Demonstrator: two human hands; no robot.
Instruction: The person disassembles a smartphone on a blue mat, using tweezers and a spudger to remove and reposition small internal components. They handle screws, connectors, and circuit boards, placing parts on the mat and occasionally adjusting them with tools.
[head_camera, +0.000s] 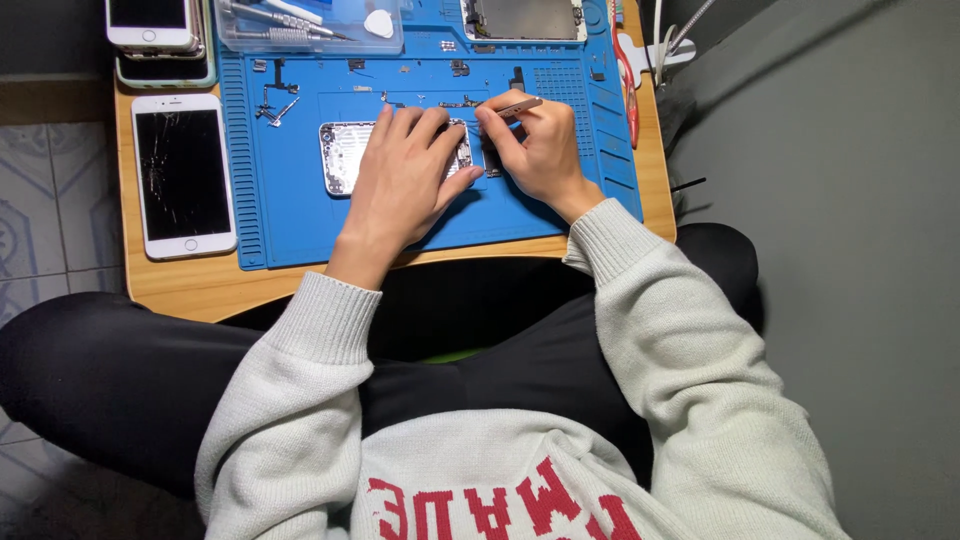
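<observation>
My left hand (405, 170) lies flat, fingers spread, pinning the opened phone chassis (345, 155) mid-mat, long axis nine-to-three. My right hand (540, 150) pinches tweezers (515, 106) at the chassis's three o'clock end.

Left hand (405, 165) lying flat over opened phone shell (345, 155), blocking approach from 6 o'clock. Right hand (535, 150) pinching tweezers (515, 106), crowding shell's 3 o'clock end. Small loose parts (272, 100) lying scattered at 10 to 12 o'clock on blue mat (300, 225). Clear tool tray (310, 25) closing off 12 o'clock edge. Cracked white phone (183, 175) occupying worktop (190, 290) at 9 o'clock. Bare mat strip staying open at 6 to 7 o'clock.
</observation>
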